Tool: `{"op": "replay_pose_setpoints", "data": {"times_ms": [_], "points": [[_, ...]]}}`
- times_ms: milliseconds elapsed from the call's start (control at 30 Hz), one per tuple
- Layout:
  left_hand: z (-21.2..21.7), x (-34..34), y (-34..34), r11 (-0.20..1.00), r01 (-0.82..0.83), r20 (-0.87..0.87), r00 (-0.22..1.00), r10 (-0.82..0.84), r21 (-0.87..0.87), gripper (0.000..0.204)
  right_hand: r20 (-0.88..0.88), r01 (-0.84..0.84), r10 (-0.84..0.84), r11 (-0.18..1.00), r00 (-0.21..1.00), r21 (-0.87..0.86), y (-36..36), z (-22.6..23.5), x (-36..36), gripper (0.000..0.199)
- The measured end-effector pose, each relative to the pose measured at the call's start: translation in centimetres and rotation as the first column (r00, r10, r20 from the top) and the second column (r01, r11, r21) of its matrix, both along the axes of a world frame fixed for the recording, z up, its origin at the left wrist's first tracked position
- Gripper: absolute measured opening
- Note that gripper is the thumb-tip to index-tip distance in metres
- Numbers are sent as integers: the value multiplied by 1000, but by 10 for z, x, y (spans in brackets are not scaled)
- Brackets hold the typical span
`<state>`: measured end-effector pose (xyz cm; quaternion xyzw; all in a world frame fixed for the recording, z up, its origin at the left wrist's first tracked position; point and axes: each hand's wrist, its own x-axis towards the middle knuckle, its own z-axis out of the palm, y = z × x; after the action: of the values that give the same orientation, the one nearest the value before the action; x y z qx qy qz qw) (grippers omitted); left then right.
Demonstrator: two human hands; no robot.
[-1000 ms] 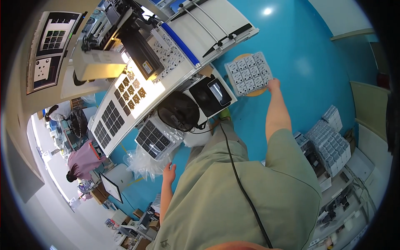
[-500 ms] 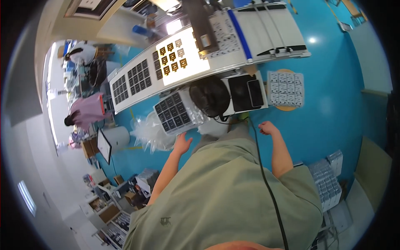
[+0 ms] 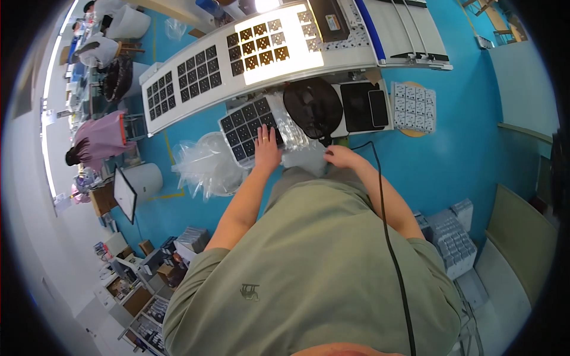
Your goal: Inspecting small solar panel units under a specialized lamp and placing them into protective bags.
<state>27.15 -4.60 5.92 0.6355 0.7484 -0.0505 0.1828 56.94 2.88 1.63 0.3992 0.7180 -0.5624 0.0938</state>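
Observation:
My left hand (image 3: 267, 149) lies with outstretched fingers on the near right part of a tray-like panel (image 3: 240, 132) with a grid of dark squares. Beside that panel is crinkled clear plastic wrap (image 3: 290, 129). My right hand (image 3: 341, 156) is at the near edge of the bench, by a translucent plastic bag (image 3: 306, 159). Its fingers are curled together; whatever they may pinch is too small to make out. Just beyond it sits a round black thing (image 3: 313, 108), with a dark flat pad and a phone (image 3: 377, 108) to its right.
A long white conveyor (image 3: 178, 113) crosses ahead, carrying grids of dark squares under a bright light. A stack of patterned sheets (image 3: 414, 108) stands on a round stool at right. Clear plastic bags (image 3: 205, 166) bulge at left. A black cable (image 3: 386, 225) hangs down my front.
Both hands have moved forward and inward. My left hand has come onto the grid panel; my right has swung left from open floor to the bench's near edge.

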Motion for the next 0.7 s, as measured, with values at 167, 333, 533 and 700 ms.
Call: {"op": "replay_pose_setpoints", "data": {"times_ms": [167, 333, 533, 700], "points": [[-1, -30, -6, 997, 77, 44, 996, -76, -12, 88, -38, 428, -464, 844, 885, -324, -21, 5, -67, 28], [-6, -48, -11, 986, 167, 15, 986, -167, -11, 89, 4, 560, -612, 720, 791, -411, -31, 1, -128, 33], [-16, -54, -11, 985, 165, 54, 984, -168, 50, 74, 47, 563, -570, 790, 820, -245, -30, -48, -163, 35], [-20, -56, -17, 990, 102, 148, 982, -116, 95, 63, 90, 534, -531, 804, 843, -262, -24, -52, -163, 30]]}}
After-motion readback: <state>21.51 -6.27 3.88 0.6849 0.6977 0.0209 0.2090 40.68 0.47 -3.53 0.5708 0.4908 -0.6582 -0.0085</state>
